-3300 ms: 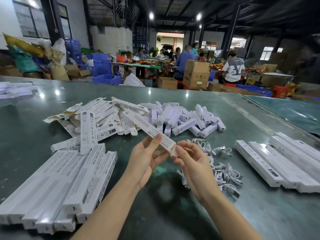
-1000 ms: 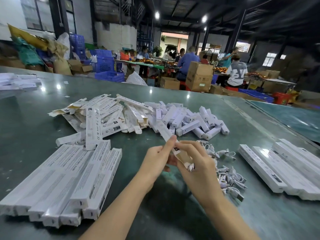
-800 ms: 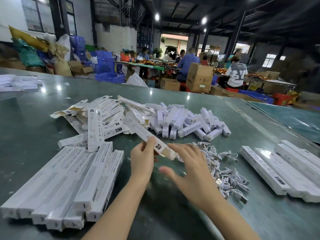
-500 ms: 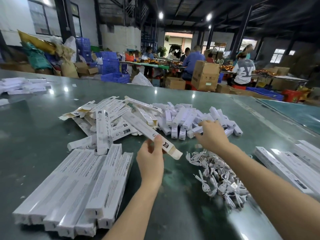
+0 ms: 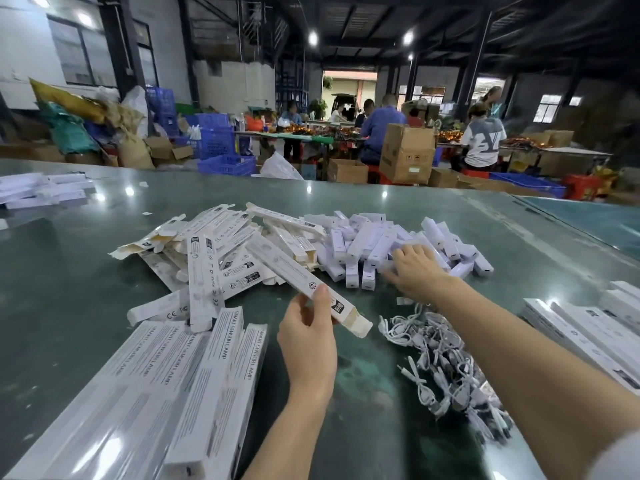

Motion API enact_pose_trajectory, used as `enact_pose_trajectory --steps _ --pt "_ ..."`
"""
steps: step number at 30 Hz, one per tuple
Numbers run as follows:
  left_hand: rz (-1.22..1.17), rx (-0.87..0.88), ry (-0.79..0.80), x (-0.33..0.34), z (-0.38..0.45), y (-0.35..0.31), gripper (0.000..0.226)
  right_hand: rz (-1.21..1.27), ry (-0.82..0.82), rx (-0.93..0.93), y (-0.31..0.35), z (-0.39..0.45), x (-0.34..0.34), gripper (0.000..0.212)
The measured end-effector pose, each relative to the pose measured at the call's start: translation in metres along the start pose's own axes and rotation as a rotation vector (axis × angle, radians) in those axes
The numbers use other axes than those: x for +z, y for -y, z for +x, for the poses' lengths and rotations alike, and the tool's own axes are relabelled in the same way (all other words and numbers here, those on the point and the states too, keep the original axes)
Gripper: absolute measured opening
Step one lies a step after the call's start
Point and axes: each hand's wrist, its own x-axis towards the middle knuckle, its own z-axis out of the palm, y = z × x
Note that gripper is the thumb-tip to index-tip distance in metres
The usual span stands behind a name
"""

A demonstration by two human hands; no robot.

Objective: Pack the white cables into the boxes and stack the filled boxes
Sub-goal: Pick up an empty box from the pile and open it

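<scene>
Two hands are at work over the counter (image 5: 69,271). One long box (image 5: 298,278) is held in the left hand (image 5: 308,337), thumb and fingers curled round it close to its near end, whose flap hangs open toward the lower centre of the frame. A second ago both hands were together at that open end; since then the right hand (image 5: 412,268) has been drawn away and stretched out to the pile of short white packs (image 5: 367,244) in the centre of the frame. Its fingers are spread and laid on the packs; whether one is already gripped cannot be told.

From this it is judged that the held box is not yet complete: a pack is probably being fetched as a further insert, so the flap has to stay open. The white cables (image 5: 446,362) are heaped at lower right, under the right forearm. Loose empty boxes (image 5: 214,244) are piled at centre left, and filled boxes (image 5: 180,386) are laid side by side at lower left, where the held box is presumably to be added once closed.
</scene>
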Motion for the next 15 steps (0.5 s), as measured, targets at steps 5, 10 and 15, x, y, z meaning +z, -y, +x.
enact_pose_trajectory --steps 5,10,15 --pt "0.013 0.015 -0.005 0.0 0.0 0.0 0.029 0.365 -0.232 -0.008 -0.003 -0.009 -0.008 0.035" --pt "0.036 0.022 -0.009 -0.001 0.001 -0.001 0.03 0.244 -0.437 -0.088 0.018 -0.029 -0.032 0.04" --pt "0.005 -0.003 -0.029 -0.003 0.001 -0.003 0.026 0.44 -0.529 -0.262 0.041 -0.072 -0.045 0.018"
